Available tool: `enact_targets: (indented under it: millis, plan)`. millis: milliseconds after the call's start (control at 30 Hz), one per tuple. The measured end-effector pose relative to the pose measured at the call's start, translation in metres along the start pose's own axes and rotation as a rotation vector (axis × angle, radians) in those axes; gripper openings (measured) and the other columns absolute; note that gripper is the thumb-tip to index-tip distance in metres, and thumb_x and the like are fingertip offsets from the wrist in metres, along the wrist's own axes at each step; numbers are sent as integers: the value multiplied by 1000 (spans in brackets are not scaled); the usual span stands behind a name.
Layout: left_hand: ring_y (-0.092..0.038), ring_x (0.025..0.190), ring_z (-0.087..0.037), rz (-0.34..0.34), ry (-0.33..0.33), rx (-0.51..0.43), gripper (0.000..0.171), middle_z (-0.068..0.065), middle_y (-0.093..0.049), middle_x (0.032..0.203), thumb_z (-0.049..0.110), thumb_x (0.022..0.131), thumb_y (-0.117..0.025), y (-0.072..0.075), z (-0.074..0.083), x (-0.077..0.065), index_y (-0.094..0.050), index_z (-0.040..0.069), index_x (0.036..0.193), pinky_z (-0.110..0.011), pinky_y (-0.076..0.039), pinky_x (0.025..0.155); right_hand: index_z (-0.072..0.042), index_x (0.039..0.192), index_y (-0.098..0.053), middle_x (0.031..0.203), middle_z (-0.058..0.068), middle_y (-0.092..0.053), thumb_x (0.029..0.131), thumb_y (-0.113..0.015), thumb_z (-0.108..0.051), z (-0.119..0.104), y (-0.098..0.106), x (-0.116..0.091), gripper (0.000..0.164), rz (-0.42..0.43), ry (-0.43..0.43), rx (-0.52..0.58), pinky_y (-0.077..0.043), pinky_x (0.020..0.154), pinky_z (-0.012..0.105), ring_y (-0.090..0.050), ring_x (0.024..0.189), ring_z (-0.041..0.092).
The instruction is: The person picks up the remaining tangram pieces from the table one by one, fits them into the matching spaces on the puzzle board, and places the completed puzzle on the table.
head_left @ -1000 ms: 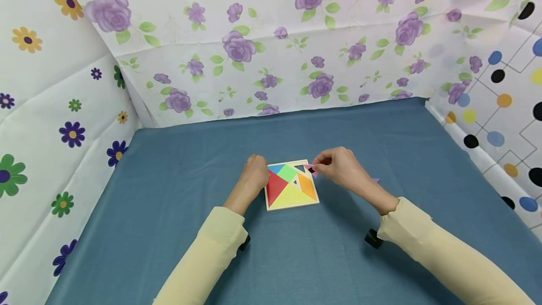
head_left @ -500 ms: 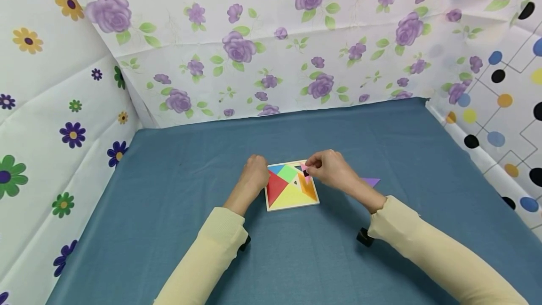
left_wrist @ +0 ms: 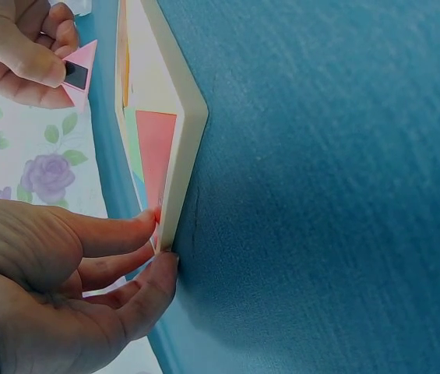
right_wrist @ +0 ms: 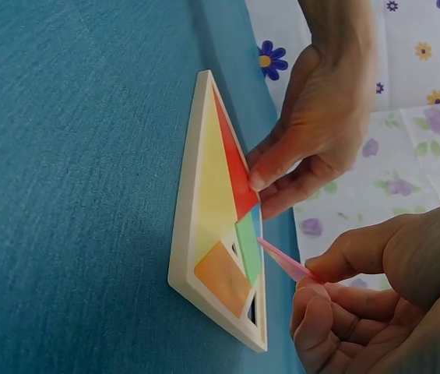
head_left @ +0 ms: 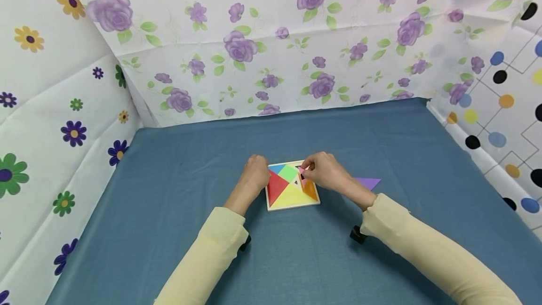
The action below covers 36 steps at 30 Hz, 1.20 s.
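Observation:
A square wooden tangram board (head_left: 292, 207) lies flat, with red (head_left: 276, 187), yellow (head_left: 293, 196), green (head_left: 288, 173), blue (head_left: 276, 168) and orange (head_left: 310, 191) pieces in its frame. At the board's left edge, my left hand (head_left: 253, 174) grips the rim between thumb and fingers. My right hand (head_left: 327, 171) pinches a small pink triangle (left_wrist: 86, 61) by thumb and fingertips above the upper right of the board. The triangle bears a black square patch. From the right wrist view the pink piece is tilted, seen nearly edge-on, and looks apart from the board.
To the right of the board a purple triangle (head_left: 368, 182) lies on the blue cloth (head_left: 203, 154), partly hidden behind the right forearm. Floral sheets (head_left: 254, 84) hang behind and to the left, and a dotted one stands on the right.
My right hand has moved left with the pink triangle, from the board's right edge to over its upper right. More of the purple triangle shows. The left hand has stayed put.

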<state>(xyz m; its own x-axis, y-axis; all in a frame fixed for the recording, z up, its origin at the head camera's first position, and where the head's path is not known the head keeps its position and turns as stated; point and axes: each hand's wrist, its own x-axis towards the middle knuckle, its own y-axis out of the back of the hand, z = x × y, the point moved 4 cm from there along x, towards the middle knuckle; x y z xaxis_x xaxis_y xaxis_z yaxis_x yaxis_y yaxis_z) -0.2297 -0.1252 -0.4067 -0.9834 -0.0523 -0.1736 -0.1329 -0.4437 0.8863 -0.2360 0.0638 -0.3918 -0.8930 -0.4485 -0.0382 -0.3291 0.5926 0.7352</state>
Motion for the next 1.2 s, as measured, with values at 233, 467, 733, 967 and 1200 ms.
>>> enact_targets:
  millis: [233,467,733,967,1200]
  plan:
    - [-60,113,-32,-3,3,-13,24,-21,-60,124,1,99,-65,1,0,0,-72,-5,121,-41,-56,92,1,106,-77,83,5,-71,95,-69,-6,1,-3,2,15,-15,-8,-4,-47,58,28,-57,61,15]
    - [-59,117,-33,2,-14,-15,25,-22,-60,126,-1,98,-63,1,0,-1,-72,-6,121,-42,-55,93,3,107,-78,88,7,-75,97,-68,-5,0,-7,5,17,-42,12,6,-49,59,28,-63,63,17]
    - [-58,114,-33,1,-23,-36,21,-22,-60,122,-2,99,-61,2,-1,-2,-73,-7,117,-43,-55,90,2,107,-79,89,7,-76,98,-69,-8,-1,-10,7,16,-48,-18,-20,-51,61,28,-64,65,17]
    - [-59,109,-32,8,-25,-40,20,-22,-60,119,-4,99,-60,2,-2,-1,-74,-6,112,-42,-55,88,1,106,-79,90,6,-76,98,-68,-7,-3,-13,9,16,-60,-30,-34,-49,59,28,-63,65,16]
    - [-58,108,-32,8,-26,-40,20,-21,-60,117,-5,100,-57,2,-1,0,-74,-6,108,-41,-55,87,-1,105,-79,87,4,-75,96,-66,-5,-2,-16,10,16,-67,-60,-57,-50,60,28,-62,66,15]
